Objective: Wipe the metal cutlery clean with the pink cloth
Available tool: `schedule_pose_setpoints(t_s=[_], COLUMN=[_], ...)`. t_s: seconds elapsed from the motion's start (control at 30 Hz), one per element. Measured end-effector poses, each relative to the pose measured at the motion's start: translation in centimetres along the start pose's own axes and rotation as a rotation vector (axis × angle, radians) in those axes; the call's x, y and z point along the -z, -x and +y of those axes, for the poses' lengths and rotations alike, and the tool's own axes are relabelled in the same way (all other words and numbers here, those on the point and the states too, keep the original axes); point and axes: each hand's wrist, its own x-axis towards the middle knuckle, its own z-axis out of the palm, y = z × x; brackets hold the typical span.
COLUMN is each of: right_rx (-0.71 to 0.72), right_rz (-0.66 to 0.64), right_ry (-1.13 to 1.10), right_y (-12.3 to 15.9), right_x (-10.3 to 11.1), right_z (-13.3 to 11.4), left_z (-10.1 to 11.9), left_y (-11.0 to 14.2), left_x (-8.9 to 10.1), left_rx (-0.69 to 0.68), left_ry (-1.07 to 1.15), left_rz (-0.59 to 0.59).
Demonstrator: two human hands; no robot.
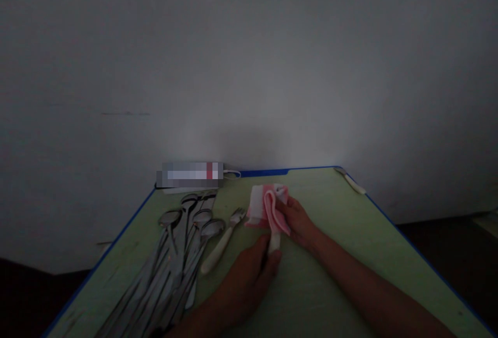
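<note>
A soft, folded cloth (257, 208), pink and white, wraps the head of a utensil (274, 243), hiding its shape; a smooth, cream-coloured handle emerges below. The left hand (257, 261) grips this handle and the right hand (300, 219) pinches the cloth, both over the pale green, blue-edged worktop (303, 296). To the left lies a fork (222, 243), metal-tined with a rounded, pale handle, beside shiny, long-stemmed metal spoons (177, 255) in a pile.

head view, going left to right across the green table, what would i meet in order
Loose pile of shiny metal spoons and other cutlery → metal fork with a cream-white handle → folded pink-and-white cloth → right hand → metal utensil with a white handle.
</note>
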Motion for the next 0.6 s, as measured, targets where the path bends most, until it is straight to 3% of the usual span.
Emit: schedule_pose_setpoints(t_s=[0.2, 0.5, 0.6], right_rx=[0.008, -0.063, -0.089], right_rz=[0.127, -0.093, -0.103], right_ry=[-0.066, -0.063, -0.077], right_y=[-0.1, 0.4, 0.5], right_x=[0.0, -0.1, 0.1], right_z=[0.2, -0.8, -0.9], left_z=[0.1, -0.2, -0.1], left_y=[0.1, -0.1, -0.1], left_x=[0.2, 0.1, 0.1], left_rx=[0.000, -0.001, 0.004], left_ry=[-0.027, 0.023, 0.011], left_rz=[-0.010, 0.030, 0.053])
